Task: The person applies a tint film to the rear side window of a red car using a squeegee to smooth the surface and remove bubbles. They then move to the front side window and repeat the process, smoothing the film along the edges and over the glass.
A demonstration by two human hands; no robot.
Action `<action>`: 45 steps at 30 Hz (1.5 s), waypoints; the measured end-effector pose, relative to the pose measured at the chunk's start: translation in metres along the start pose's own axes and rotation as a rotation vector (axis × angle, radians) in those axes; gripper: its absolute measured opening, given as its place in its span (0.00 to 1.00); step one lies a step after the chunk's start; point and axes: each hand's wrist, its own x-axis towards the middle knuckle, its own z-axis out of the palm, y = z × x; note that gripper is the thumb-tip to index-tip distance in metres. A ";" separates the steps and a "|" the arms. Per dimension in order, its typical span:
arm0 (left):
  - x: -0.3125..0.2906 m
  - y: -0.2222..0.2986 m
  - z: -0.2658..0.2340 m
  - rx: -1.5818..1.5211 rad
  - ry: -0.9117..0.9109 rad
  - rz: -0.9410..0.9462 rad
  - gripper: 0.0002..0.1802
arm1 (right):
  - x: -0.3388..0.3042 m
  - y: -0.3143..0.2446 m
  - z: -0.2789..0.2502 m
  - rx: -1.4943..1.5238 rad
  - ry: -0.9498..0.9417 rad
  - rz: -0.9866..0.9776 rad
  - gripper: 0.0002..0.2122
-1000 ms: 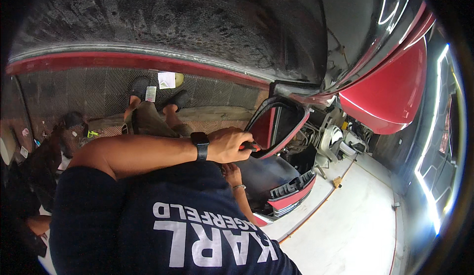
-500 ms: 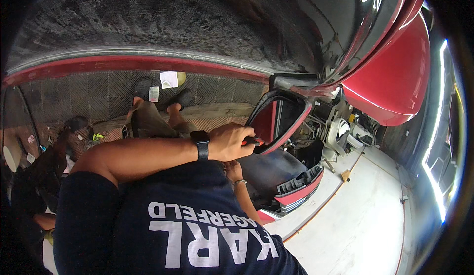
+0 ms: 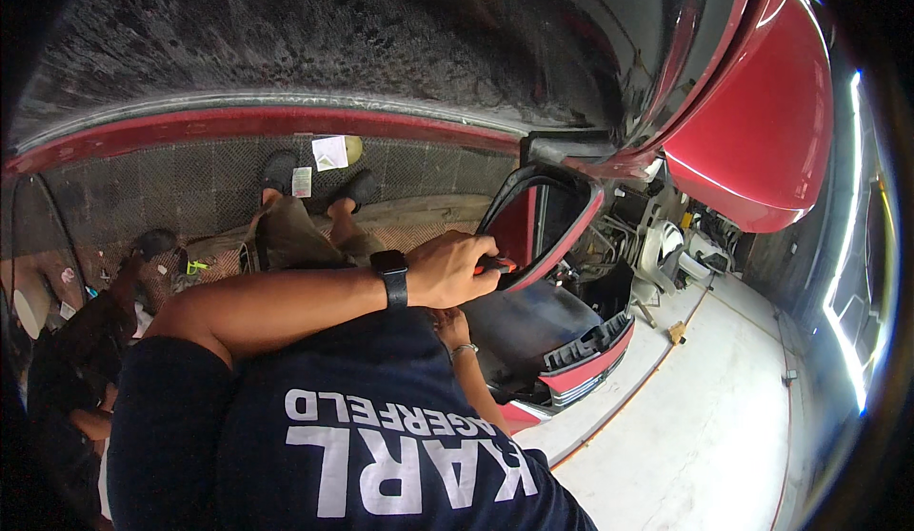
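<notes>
My left hand (image 3: 447, 269), with a black watch on the wrist, is closed around a small red-and-black tool (image 3: 494, 265). Its working end is hidden, so its kind does not show. The tool is right by the lower edge of a red car side mirror (image 3: 569, 234) with a black inner rim. Close below, against my dark shirt, is my right hand (image 3: 451, 327), wearing a bracelet. Its fingers look curled and are partly covered by my left hand; anything inside them is out of sight.
A dusty dark car window (image 3: 314, 45) and red door trim (image 3: 238, 120) run across the top. Far right hangs a red body panel (image 3: 757, 140). A detached red-and-black bumper part (image 3: 586, 364) lies below the mirror, near the white floor (image 3: 705, 417). Another person (image 3: 81, 379) is at left.
The whole view has shifted slightly. My left hand keeps its grip on the red-and-black tool beside the mirror. My right hand stays below it.
</notes>
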 end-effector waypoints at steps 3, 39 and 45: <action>-0.004 0.019 -0.014 0.027 -0.151 -0.089 0.25 | 0.009 0.039 0.001 -0.139 0.048 -0.303 0.16; -0.002 0.025 -0.022 -1.298 -0.295 -0.689 0.14 | -0.229 -0.303 -0.055 -0.426 0.698 -1.041 0.11; 0.006 0.037 -0.016 -1.501 -0.366 -0.673 0.16 | -0.219 -0.342 -0.052 -0.760 0.844 -1.143 0.11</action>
